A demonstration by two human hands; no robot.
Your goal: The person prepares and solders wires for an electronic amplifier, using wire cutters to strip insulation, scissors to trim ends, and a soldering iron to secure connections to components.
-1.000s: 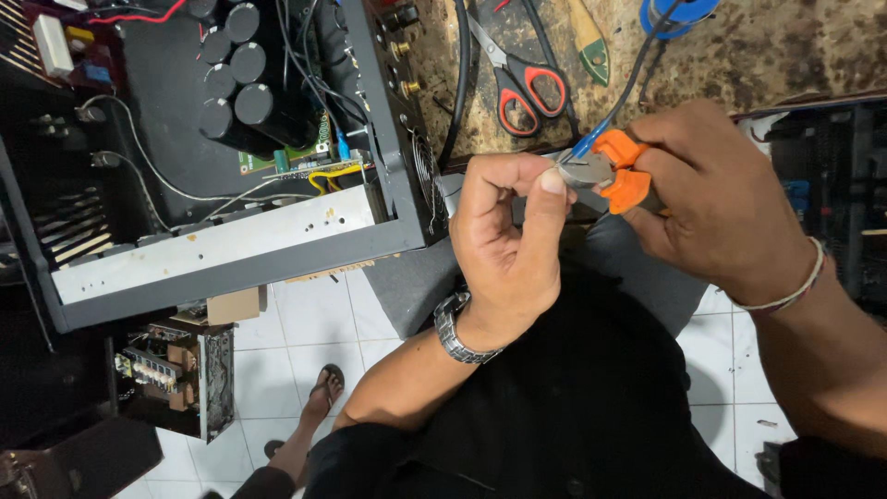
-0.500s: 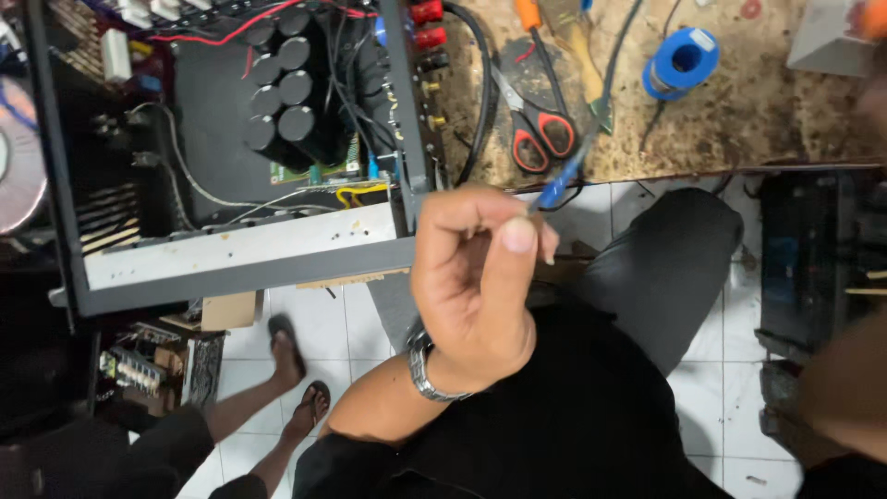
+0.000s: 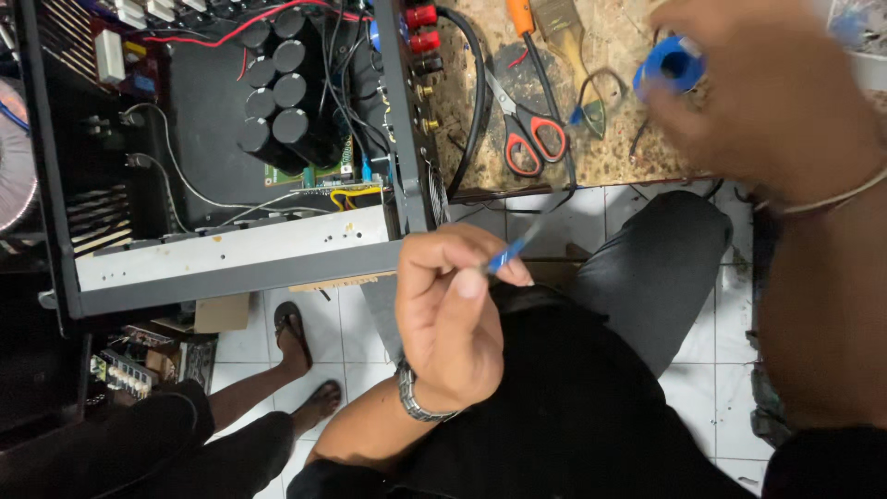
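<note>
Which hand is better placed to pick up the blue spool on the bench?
Probably the right. The right hand is up over the workbench, its fingers at the blue spool. The left hand sits lower, over the lap, pinching the blue wire.

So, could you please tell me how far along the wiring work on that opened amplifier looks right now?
Done: the amplifier chassis sits open, its capacitors exposed. In hand: the left hand pinches a short blue wire, its bare end pointing up, while the right hand is blurred over the blue spool on the bench. Left: the wire is joined to nothing yet, and the scissors lie unused.
</note>
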